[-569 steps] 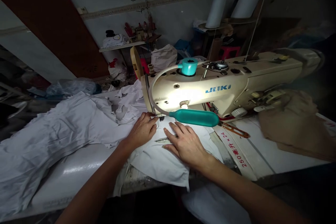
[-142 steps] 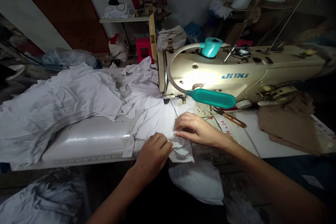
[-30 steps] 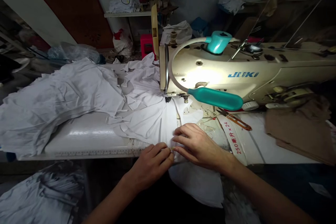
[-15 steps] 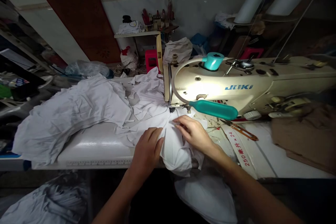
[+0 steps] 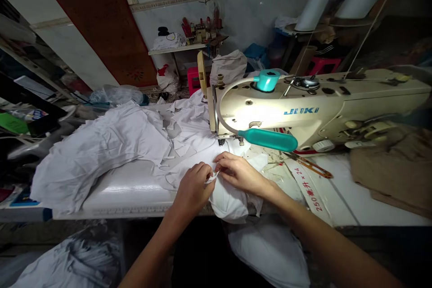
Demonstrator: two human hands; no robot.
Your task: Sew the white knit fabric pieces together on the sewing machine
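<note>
A white piece of fabric [image 5: 228, 198] lies in front of the sewing machine [image 5: 266, 107] and droops over the table's front edge. My left hand [image 5: 196, 185] is closed, pinching a folded edge of this fabric between thumb and fingers. Close beside it, my right hand [image 5: 236, 170] grips the same edge with its fingertips, so the two hands nearly meet. Both are just below the presser foot [image 5: 221, 142], where more of the cloth lies. The teal lamp [image 5: 268, 140] hangs in front of the machine head, its light falling on the machine's body.
A long heap of white cut pieces [image 5: 101, 144] covers the table's left side. Orange-handled thread snips [image 5: 312, 166] lie right of the machine bed, near folded brown cloth [image 5: 393, 171]. Large thread cones [image 5: 315, 4] stand behind. More white fabric [image 5: 67, 261] sits low at the left.
My left hand has gone from lying on the cloth to pinching its edge, raising a small fold. My right hand has moved left to meet it. The view has shifted slightly.
</note>
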